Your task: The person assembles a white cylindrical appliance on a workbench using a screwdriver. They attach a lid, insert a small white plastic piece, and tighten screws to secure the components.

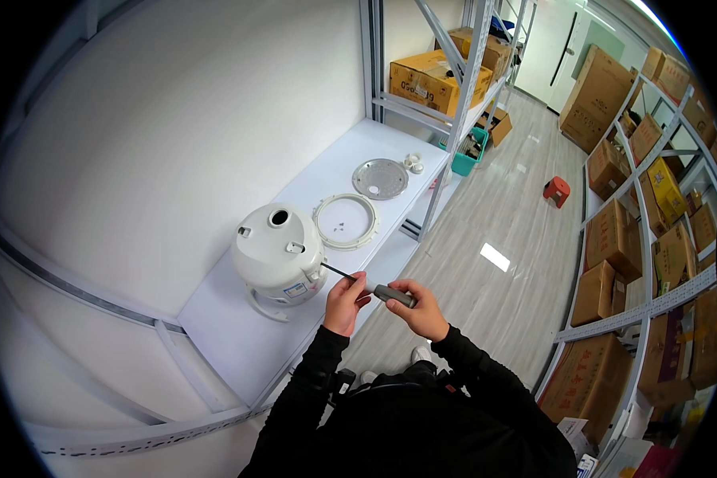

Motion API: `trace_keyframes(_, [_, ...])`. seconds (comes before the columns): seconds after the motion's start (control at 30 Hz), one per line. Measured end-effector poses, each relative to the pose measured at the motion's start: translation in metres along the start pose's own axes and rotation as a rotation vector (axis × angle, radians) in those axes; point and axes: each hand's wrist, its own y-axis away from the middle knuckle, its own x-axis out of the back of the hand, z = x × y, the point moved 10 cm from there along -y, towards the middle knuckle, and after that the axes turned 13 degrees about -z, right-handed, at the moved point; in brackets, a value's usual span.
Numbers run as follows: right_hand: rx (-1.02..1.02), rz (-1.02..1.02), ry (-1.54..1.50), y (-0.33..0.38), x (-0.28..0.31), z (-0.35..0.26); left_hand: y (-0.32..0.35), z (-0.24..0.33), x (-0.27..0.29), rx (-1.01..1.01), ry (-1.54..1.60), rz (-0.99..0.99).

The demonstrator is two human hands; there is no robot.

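Screwdriver (401,297) held in 2 hands beside a white shell (267,247)

I have the right hand (424,312) wrapped around the grey grip, its fingers curled narrow on it. The left hand (342,311) pinches the tool farther forward, where the dark shaft begins. My judgement is that the right turns while the left keeps the shaft in line. The tip points at the side of the shell; whether it touches, I cannot tell.

The shell stands on the worktop (231,350) with a dark round opening (280,217) uppermost and a curved pale handle (266,310) low down. I take it to be upside down, so that its underside is within reach. Just beyond lies a white ring (349,244) with a few tiny pieces (341,229) inside, perhaps gathered there against rolling away. Next come a grey metal disc (389,178) and small white parts (413,163), probably laid out in a row for sorting.

As for writing, the blue-and-white label (296,289) on the shell is too small for me to read. Cartons (609,239) on the right-hand rack (605,325) carry printed characters.
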Motion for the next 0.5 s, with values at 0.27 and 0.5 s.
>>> trace_keyframes(0.27, [-0.180,0.005,-0.393,0.000,0.002,0.007,-0.006,0.000,0.004,-0.089,-0.026,-0.060])
trace_keyframes(0.5, [-0.258,-0.106,-0.383,-0.001,-0.012,0.020,-0.003,0.001,0.001,-0.079,0.095,-0.111])
